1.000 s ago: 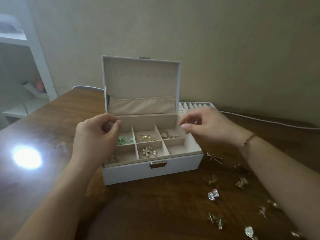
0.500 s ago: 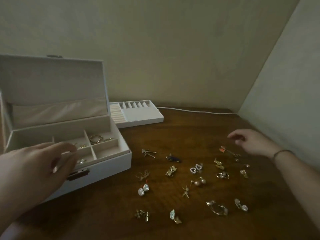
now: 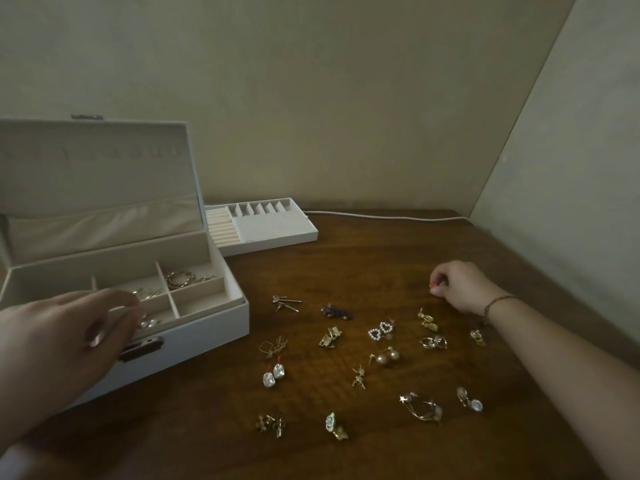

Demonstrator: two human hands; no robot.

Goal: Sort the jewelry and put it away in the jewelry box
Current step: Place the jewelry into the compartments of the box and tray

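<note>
The right hand (image 3: 459,287) rests far out on the wooden bench (image 3: 363,265), its fingers (image 3: 437,289) curled and pinching a small red earring (image 3: 431,286) against the surface. The left hand (image 3: 65,337) hovers over the front edge of the white jewelry box (image 3: 194,341), fingers loosely spread and holding nothing that can be seen. The box stands open at the left of the bench, lid upright; gold hoops (image 3: 178,278) lie in its back right compartment, and other small gold and pearl pieces sit in the compartments partly hidden by the left hand. A white tray (image 3: 277,233) lies just behind the box. Loose earrings are scattered between the box and the right arm, among them a heart-shaped pearl pair (image 3: 381,330), a pair of round pearls (image 3: 388,356) and a dark blue piece (image 3: 336,311). A white cable (image 3: 381,216) runs along the wall.
</note>
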